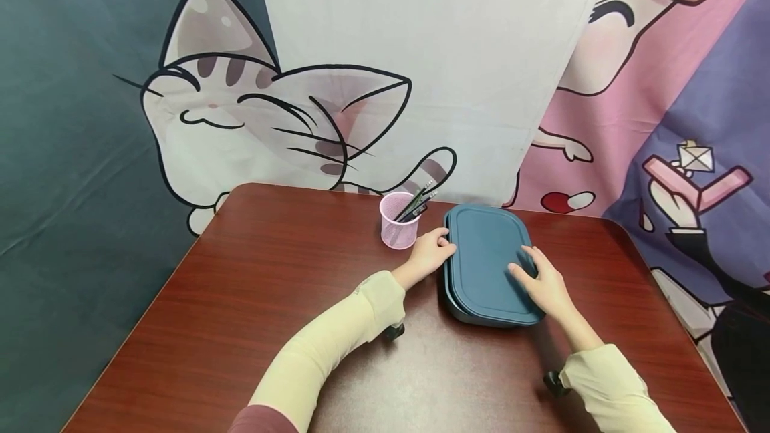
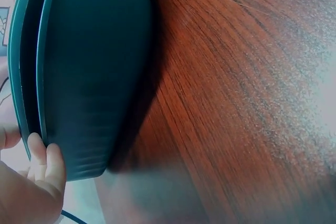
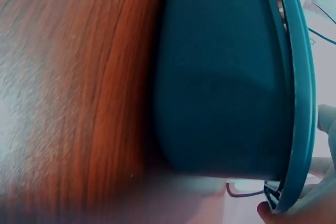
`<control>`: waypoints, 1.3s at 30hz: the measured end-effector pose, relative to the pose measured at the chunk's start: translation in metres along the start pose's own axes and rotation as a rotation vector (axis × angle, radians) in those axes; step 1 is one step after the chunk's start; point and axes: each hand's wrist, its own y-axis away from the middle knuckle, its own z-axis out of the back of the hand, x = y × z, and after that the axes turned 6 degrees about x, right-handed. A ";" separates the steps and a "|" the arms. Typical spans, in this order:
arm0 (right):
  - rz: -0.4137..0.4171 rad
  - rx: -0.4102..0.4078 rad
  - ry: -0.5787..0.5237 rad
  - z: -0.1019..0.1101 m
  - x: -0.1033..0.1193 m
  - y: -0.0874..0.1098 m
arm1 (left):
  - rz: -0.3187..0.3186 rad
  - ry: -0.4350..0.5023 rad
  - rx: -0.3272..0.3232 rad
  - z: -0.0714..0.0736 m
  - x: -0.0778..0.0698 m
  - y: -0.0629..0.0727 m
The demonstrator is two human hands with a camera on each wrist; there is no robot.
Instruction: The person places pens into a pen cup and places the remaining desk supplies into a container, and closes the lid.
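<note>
A blue rectangular storage box (image 3: 226, 77) stands on the table with its matching flat lid (image 1: 488, 262) on top. Along the side, a dark gap parts the lid from the box rim, so the lid sits loose. At its left edge my left hand (image 1: 430, 252) pinches the lid, with fingers (image 2: 39, 153) in the gap and the thumb on the lid side. My right hand (image 1: 546, 286) holds the right edge, its thumb over the lid top and a fingertip (image 3: 265, 213) curled at the underside of the rim. What the box contains is hidden.
A pink mesh pen cup (image 1: 397, 222) with several pens stands just left of the box, near my left hand. The reddish-brown wooden table (image 1: 289, 266) ends at the back against a cloth (image 1: 457, 72) printed with cartoon animals.
</note>
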 end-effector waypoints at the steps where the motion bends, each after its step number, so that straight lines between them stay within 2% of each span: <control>1: 0.001 -0.003 -0.003 0.000 0.001 0.000 | -0.002 0.001 0.004 0.000 0.000 0.000; 10: -0.027 -0.062 -0.025 -0.003 0.005 -0.002 | -0.010 0.024 0.034 0.005 -0.001 0.004; 15: -0.016 -0.079 -0.035 -0.005 0.007 -0.003 | -0.007 0.044 0.038 0.007 0.001 0.003; 24: -0.008 -0.077 -0.032 -0.008 0.008 -0.003 | -0.010 -0.002 0.034 0.003 0.012 0.002; 31: -0.005 -0.064 -0.006 -0.009 0.011 -0.002 | -0.009 0.005 0.031 0.000 0.015 0.004; 35: -0.006 -0.046 0.001 -0.008 0.009 -0.003 | -0.042 -0.032 0.026 0.000 0.016 0.004; 39: 0.011 -0.092 0.016 -0.002 0.006 -0.002 | -0.108 -0.108 0.001 0.002 0.018 0.009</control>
